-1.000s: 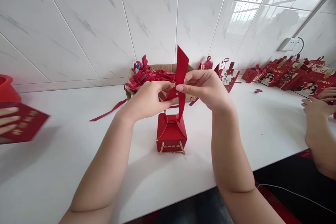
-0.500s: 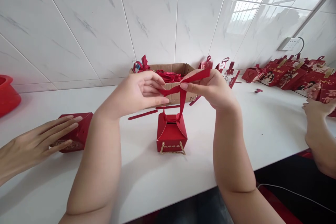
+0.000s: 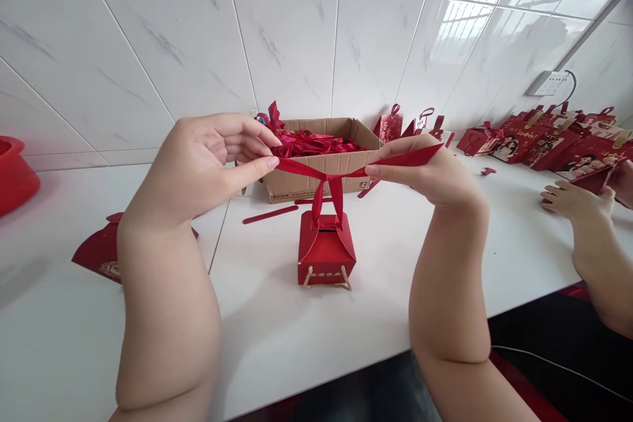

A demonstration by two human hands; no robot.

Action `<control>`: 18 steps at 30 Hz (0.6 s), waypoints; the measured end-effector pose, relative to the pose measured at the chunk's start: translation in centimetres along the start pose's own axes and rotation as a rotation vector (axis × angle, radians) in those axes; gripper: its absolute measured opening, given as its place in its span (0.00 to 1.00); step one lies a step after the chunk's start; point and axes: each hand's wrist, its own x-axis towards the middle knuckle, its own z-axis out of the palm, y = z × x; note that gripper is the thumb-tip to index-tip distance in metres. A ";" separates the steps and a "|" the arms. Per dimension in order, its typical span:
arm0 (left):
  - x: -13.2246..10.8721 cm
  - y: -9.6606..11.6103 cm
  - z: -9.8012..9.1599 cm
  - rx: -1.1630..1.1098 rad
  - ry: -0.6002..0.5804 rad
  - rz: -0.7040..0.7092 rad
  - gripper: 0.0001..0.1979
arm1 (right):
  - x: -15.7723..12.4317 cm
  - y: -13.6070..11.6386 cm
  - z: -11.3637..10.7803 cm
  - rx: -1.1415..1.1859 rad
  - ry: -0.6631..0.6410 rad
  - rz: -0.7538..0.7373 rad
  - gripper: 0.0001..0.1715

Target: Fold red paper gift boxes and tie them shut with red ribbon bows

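A small red gift box [image 3: 327, 247] with a twisted cord handle stands upright on the white table in front of me. Red ribbon [image 3: 330, 179] rises from its top in two strands that cross in a knot above the lid. My left hand [image 3: 217, 161] pinches one ribbon end between thumb and fingers, left of the knot. To the right, my right hand [image 3: 420, 168] pinches the other end, its tail lying over the fingers. The ribbon is stretched nearly level between both hands, and the box sits below, touched by neither.
Behind the ribbon is a cardboard box [image 3: 316, 165] full of red ribbon. Red strips [image 3: 270, 215] lie before it. Another red box [image 3: 101, 250] is partly behind my left forearm. Many gift boxes [image 3: 554, 142] line the right, near another person's hands [image 3: 578, 201]. A red basin [image 3: 14, 175] stands far left.
My hands have moved apart, drawing the ribbon out and tightening the crossing into a knot. The other person's hand at left has left the view, and the red box there has shifted left.
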 end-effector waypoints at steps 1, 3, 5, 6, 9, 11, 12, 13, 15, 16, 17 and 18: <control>0.0 0.0 -0.1 0.013 -0.006 0.001 0.06 | -0.1 -0.1 -0.1 -0.023 -0.008 0.011 0.08; 0.0 -0.1 -0.3 0.053 -0.032 -0.010 0.06 | -0.4 -0.1 -0.4 -0.051 -0.038 0.008 0.07; 0.0 -0.3 -0.6 0.101 -0.062 -0.021 0.05 | -0.6 0.1 -0.7 -0.069 -0.061 -0.010 0.06; 0.0 -0.5 -0.8 0.124 -0.080 -0.030 0.06 | -0.7 0.2 -0.9 -0.092 -0.067 -0.005 0.06; 0.1 -0.8 -1.2 0.178 -0.096 -0.082 0.08 | -0.8 0.6 -1.3 -0.223 -0.115 0.078 0.07; 0.2 -1.1 -1.4 0.217 -0.092 -0.134 0.10 | -0.7 0.7 -1.5 -0.300 -0.183 0.137 0.07; 0.3 -1.3 -1.5 0.239 -0.090 -0.160 0.11 | -0.7 0.7 -1.6 -0.325 -0.210 0.157 0.07; 0.4 -1.6 -1.7 0.262 -0.097 -0.189 0.12 | -0.6 0.8 -1.7 -0.343 -0.230 0.173 0.07; 0.5 -2.1 -2.1 0.317 -0.120 -0.249 0.14 | -0.5 0.8 -1.9 -0.378 -0.268 0.212 0.08; 0.5 -2.3 -2.3 0.352 -0.138 -0.282 0.15 | -0.5 0.8 -2.0 -0.402 -0.293 0.243 0.09; 0.5 -2.6 -2.5 0.392 -0.160 -0.320 0.15 | -0.4 0.8 -2.1 -0.431 -0.320 0.286 0.09; 0.5 -2.9 -2.7 0.436 -0.186 -0.361 0.15 | -0.3 0.8 -2.2 -0.465 -0.344 0.337 0.09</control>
